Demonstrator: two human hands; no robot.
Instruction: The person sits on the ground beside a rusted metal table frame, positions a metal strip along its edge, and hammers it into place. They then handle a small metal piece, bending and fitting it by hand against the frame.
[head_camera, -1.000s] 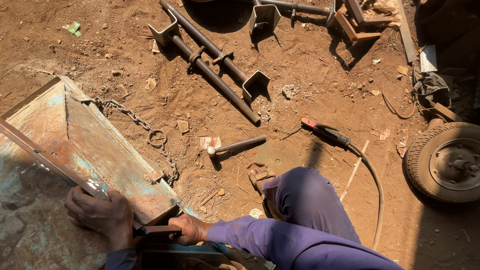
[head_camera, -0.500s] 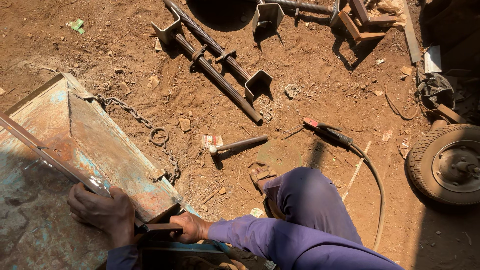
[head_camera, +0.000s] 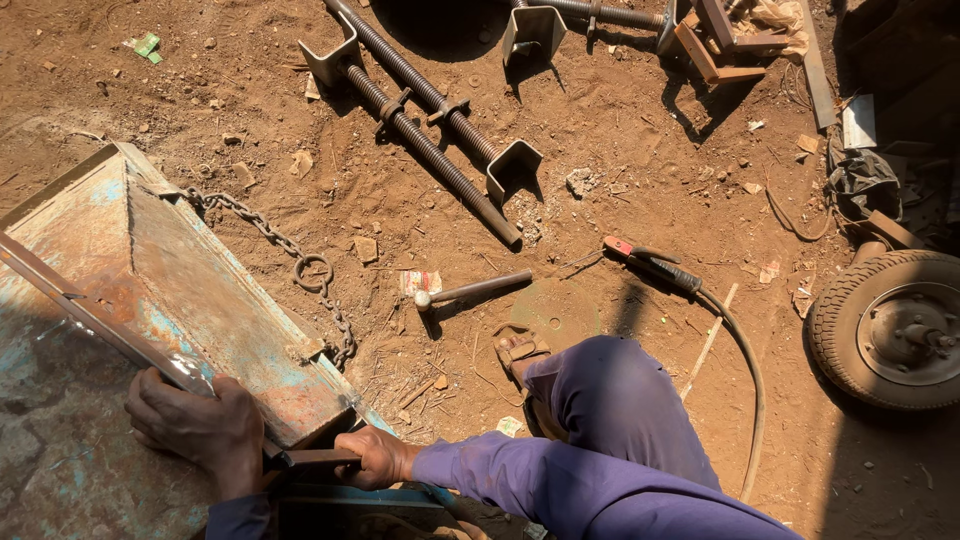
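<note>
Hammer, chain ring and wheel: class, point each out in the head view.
hammer (head_camera: 478, 289), head view, middle of its handle
chain ring (head_camera: 313, 272), head view, rim of the ring
wheel (head_camera: 845, 310), head view, tyre tread
</note>
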